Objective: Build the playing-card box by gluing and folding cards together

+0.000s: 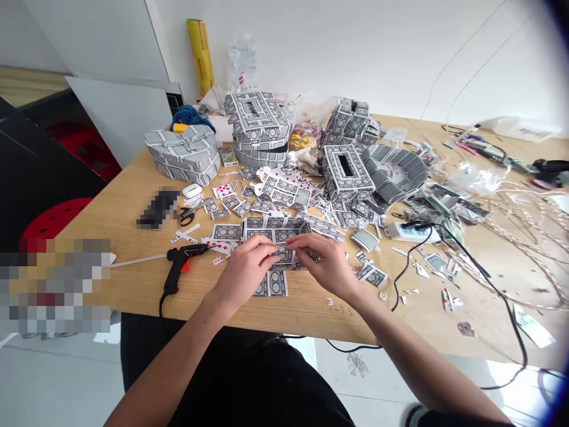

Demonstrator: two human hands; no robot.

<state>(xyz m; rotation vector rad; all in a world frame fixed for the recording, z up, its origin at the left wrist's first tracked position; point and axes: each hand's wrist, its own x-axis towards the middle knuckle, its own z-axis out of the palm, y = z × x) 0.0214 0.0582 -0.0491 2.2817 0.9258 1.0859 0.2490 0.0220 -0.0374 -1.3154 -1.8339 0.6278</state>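
Note:
My left hand [249, 267] and my right hand [326, 261] meet over an open box [275, 223] made of black-and-white patterned playing cards, near the table's front edge. The fingertips of both hands pinch at a small card piece [282, 254] inside or above the box; exactly how it sits there is partly hidden by the fingers. Flat patterned cards [278, 284] extend from the box's near side. To the left, a black glue gun [178, 267] with a red trigger lies on the table, and its nozzle points toward the box.
Behind are finished card boxes [182, 155], a stacked card box [255, 118], a slotted box [347, 172] and an open heart-shaped one [395, 172]. Scissors [189, 214] and a phone [159, 207] lie left. A power strip [413, 232] with black cables and card scraps lies right.

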